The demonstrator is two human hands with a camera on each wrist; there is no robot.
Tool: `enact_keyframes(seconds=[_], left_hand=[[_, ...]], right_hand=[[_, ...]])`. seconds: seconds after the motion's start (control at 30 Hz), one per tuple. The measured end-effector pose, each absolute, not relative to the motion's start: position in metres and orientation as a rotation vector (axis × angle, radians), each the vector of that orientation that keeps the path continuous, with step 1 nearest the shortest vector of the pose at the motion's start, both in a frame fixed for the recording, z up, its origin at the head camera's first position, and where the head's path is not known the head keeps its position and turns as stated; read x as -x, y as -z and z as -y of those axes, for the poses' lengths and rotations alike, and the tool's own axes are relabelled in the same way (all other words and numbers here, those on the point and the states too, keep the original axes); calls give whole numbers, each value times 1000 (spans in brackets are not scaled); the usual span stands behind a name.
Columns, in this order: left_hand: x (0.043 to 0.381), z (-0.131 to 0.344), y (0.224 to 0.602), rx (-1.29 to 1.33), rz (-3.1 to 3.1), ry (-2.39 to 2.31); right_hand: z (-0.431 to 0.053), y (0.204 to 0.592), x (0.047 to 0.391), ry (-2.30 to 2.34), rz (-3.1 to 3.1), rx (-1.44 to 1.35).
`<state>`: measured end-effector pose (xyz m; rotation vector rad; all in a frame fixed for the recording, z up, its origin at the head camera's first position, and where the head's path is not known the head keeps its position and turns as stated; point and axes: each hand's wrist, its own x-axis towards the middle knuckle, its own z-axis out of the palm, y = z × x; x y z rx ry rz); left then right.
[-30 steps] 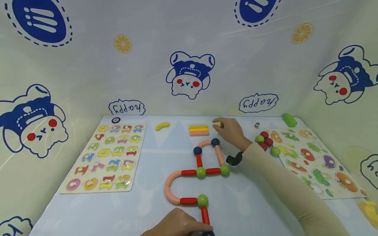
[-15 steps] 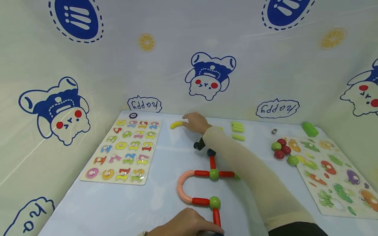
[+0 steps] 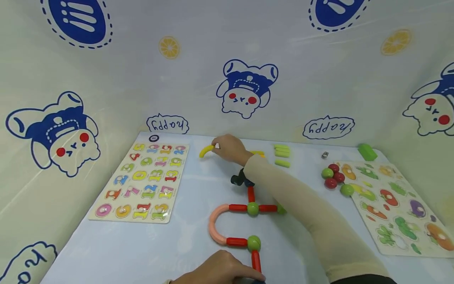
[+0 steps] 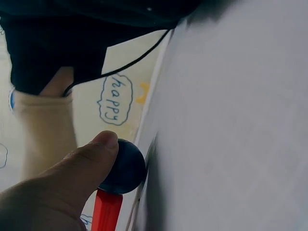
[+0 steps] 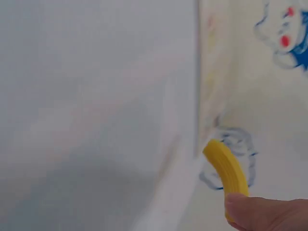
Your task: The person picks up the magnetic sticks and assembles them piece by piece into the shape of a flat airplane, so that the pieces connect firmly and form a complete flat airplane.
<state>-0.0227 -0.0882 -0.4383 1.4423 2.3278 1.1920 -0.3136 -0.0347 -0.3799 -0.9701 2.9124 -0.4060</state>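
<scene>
My right hand [image 3: 232, 150] pinches a yellow curved magnetic rod [image 3: 205, 151] by one end at the back of the table; in the right wrist view the thumb lies on the ribbed yellow rod [image 5: 228, 171]. At the front edge, my left hand [image 3: 221, 268] holds a dark blue ball [image 4: 126, 168] between thumb and finger, with a red rod [image 3: 256, 261] joined to it. That rod leads to a green ball [image 3: 253, 243], more red rods and a pink curve [image 3: 213, 225]. The right forearm covers the far right part of this chain.
On the left lies a number puzzle board [image 3: 136, 221], on the right a vegetable puzzle board [image 3: 386, 252]. Red and green balls [image 3: 333, 176] cluster beside it. Light green rods [image 3: 282, 152], a small silver piece [image 3: 324, 155] and a green block [image 3: 367, 152] lie along the back.
My right hand has moved left from near the light green rods to the yellow curved rod and grasped it. The left hand stays at the blue ball. The head view has shifted.
</scene>
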Motion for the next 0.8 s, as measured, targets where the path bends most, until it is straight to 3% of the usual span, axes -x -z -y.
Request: enact_keyframes(seconds=[0.17,0.33,0.5,0.63,0.8], left_hand=[[25,86,441,-1420,-2292,-1230],[25,86,444,-1339,-2259,-1272],[26,87,445,-1398,-2251,-1289],[22,87,446,-1388,-2224,-1327],[25,85,445,-1381,-2245,-1327]], right_hand=[[-31,356,255,663,-2910,1012],[-115,364,187,918,-2847,1059],[-191,395,124,1086,-2790,762],[-223,424,90,1115,-2729,592],[-232,434,76,1066,-2753,661]])
